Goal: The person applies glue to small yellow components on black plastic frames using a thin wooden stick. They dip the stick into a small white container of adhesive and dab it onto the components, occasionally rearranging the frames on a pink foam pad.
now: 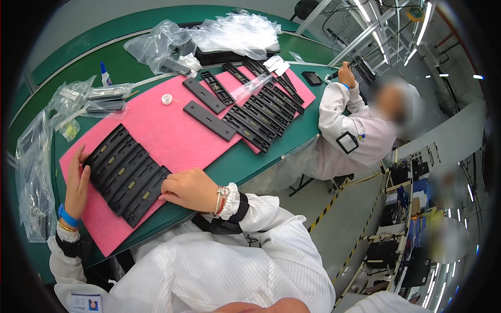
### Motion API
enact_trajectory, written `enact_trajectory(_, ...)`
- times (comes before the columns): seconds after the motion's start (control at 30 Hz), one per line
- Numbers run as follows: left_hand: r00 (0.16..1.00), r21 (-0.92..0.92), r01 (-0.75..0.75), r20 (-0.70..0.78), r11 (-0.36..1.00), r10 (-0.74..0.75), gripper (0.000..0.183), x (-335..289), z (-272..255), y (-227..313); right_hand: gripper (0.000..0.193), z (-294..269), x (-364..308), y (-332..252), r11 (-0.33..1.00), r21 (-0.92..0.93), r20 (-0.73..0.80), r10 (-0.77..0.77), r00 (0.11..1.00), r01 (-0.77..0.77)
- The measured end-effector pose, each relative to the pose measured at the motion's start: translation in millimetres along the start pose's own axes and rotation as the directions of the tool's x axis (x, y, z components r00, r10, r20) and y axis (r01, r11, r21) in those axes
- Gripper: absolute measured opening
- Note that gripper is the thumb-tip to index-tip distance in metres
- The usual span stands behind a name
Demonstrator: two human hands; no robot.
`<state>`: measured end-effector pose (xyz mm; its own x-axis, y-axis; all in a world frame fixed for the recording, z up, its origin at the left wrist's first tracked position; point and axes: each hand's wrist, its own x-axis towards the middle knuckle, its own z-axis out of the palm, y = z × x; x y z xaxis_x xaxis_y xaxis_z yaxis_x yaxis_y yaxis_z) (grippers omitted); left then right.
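A row of several long black plastic housings (124, 175) lies side by side on a pink foam mat, their ribbed insides up, each with a small yellowish piece near its middle. At the row's left end, my left hand (77, 189) has its fingers stretched out against the outermost housing. My right hand (190, 189) is closed at the opposite end, its fingertips curled on the edge of the rightmost housing. Part of that grip is hidden behind the knuckles.
More black housings (263, 117) and two smooth black covers (210, 120) lie farther right on the pink mat (156, 125). A small white cup (166, 99), a blue-capped bottle (105, 74) and clear plastic bags (237, 34) stand about. A co-worker (360, 125) sits at the right.
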<state>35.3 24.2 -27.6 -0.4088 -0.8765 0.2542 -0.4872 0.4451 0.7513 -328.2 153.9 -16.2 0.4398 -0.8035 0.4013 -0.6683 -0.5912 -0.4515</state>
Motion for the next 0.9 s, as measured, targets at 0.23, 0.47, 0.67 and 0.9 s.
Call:
enact_trajectory(0.23,0.997,0.07,0.074,-0.029,0.995,-0.072,0.049,-20,-10,21,0.02,-9,17,15,0.998,-0.045,0.047,0.056,0.997,-0.054)
enact_trajectory(0.47,0.998,0.253,0.032,-0.06,0.967,-0.017,0.052,-49,-17,66,0.018,-26,45,24,0.996,-0.032,0.12,0.089,0.989,-0.085)
enact_trajectory(0.67,0.986,0.349,0.119,0.065,0.93,-0.151,0.064,-93,-25,106,0.018,-26,79,38,0.994,-0.017,0.256,0.111,0.96,-0.11)
enact_trajectory(0.9,0.978,0.727,-0.205,0.173,0.655,0.114,0.064,-90,-53,89,0.025,-28,79,46,0.932,0.127,0.298,0.29,0.909,-0.339)
